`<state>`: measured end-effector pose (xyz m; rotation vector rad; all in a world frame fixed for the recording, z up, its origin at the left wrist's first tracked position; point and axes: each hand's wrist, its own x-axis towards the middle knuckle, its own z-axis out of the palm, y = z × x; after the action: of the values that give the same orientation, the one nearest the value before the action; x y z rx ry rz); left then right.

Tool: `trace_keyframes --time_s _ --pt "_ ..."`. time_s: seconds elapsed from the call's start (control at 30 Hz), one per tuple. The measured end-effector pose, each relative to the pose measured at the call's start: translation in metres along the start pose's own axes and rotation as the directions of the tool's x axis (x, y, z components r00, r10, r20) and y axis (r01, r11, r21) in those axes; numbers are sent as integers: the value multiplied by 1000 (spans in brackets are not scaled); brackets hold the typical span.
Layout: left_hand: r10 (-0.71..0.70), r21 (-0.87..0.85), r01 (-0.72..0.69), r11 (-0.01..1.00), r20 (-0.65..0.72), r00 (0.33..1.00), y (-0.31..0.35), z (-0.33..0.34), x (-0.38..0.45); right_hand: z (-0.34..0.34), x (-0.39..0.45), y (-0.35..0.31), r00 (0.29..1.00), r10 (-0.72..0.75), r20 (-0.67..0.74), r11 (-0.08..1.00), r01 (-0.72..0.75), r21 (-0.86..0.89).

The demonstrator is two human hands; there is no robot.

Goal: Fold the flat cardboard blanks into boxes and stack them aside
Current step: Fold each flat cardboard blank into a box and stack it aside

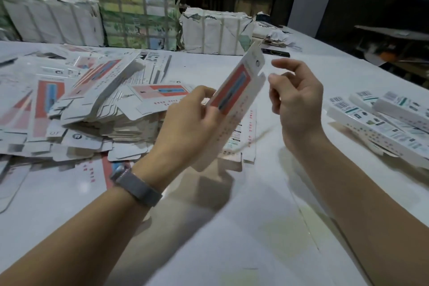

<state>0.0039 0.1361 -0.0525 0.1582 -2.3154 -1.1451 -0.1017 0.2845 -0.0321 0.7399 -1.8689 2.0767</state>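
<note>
Nearest, the left hand (pixel 185 121) pinches one blank (pixel 234 90) upright, right hand (pixel 294 97) loosely curled and empty beside it; few finished boxes (pixel 380 118) lie stacked right, while a big pile of flat blanks (pixel 76 104) remains, so most work seems left.

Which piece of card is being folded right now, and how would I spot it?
On the white table, look between the two raised hands. The left hand holds one blank tilted up in the air; every other blank lies in the heap at left.

Red-and-white blank (pixel 234 93) held tilted, flat blanks (pixel 76 109) heaped left — folded boxes (pixel 380 121) right
</note>
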Motion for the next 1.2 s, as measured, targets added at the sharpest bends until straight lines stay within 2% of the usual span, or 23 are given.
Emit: trace_keyframes --time_s 0.07,0.13,0.27,0.4,0.57,0.6,0.67,0.7,0.77,0.83,0.9,0.97,1.07,1.13,1.2 --pt "-131 -341 169 925 132 983 2 0 0 2 -1 5 999 -27 35 986 32 -162" --pt "-148 -461 260 848 266 953 -1 1 -1 2 -2 7 995 -55 85 960 76 -269" --pt "-134 -505 324 800 376 917 -6 -3 -2 1 -3 7 979 -60 192 917 130 -376" --pt "-76 -525 334 783 453 889 -8 -7 -1 0 -5 7 981 -65 185 894 140 -426" --pt "22 -741 457 492 535 844 -4 -4 -5 4 -12 0 968 -74 238 900 168 -403" --pt "16 -753 458 473 527 850 -3 -3 -4 5 -13 -1 967 -61 249 909 157 -387" --pt "-2 -749 407 523 476 880 -1 -3 0 7 -15 -4 964 -28 264 938 117 -327" --pt "15 -746 399 533 481 877 -1 -4 1 8 -15 -5 961 -9 278 957 88 -276" --pt "52 -746 459 482 547 835 0 -5 1 8 -15 -5 948 30 318 989 18 -146" --pt "-1 -704 453 548 541 841 5 -2 0 8 -15 -4 940 68 335 997 -48 -67" --pt "-74 -677 388 625 443 894 9 4 0 9 -14 -3 937 101 334 994 -80 -77" --pt "-67 -730 333 597 369 927 2 9 -4 8 -13 -2 941 102 324 993 -77 -90" --pt "-141 -707 279 650 249 958 -14 7 -7 5 -12 -2 949 51 313 999 -47 -20" --pt "-115 -686 272 675 267 957 -12 4 -5 4 -11 -1 948 24 317 999 -11 -42" --pt "-40 -708 251 660 300 953 -11 2 -4 4 -10 2 947 26 319 984 33 -176"
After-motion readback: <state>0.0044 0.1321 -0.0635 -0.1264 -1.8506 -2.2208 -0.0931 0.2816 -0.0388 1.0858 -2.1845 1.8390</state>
